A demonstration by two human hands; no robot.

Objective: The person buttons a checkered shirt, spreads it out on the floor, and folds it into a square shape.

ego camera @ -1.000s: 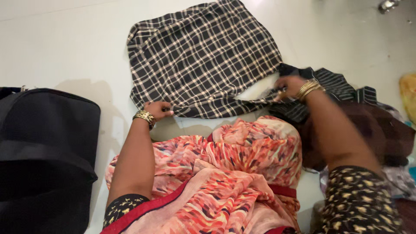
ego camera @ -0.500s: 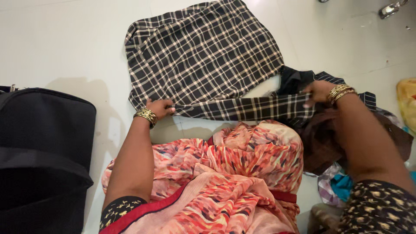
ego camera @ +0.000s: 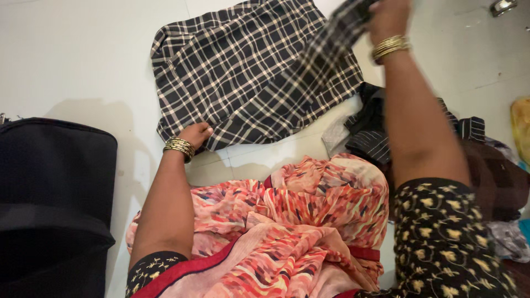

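Change since earlier: right hand [ego camera: 387, 19] has swung up and across from the floor, carrying the shirt's sleeve with it; left hand [ego camera: 196, 134] has kept its place at the shirt's lower edge.
Checked shirt [ego camera: 243, 72]: black-and-white plaid, spread flat on the white floor [ego camera: 72, 60] in front of the person's knees, one sleeve [ego camera: 326, 52] lifted and blurred above its right half.
Right hand: raised at the top of the view, fingers clamped on the sleeve end, gold bangles on the wrist.
Left hand: fingers curled together, pressing the shirt's near left corner against the floor.
Step in hand: by the look of it, folding the sleeve inward over the body of the shirt.
Next move calls for: laying the sleeve flat and straight across the shirt, with the left hand pinning the hem so the cloth does not slide.
Nearby: black bag [ego camera: 52, 204] to the left, well apart from the shirt; a heap of dark striped clothes [ego camera: 370, 132] just beside the shirt's right edge.
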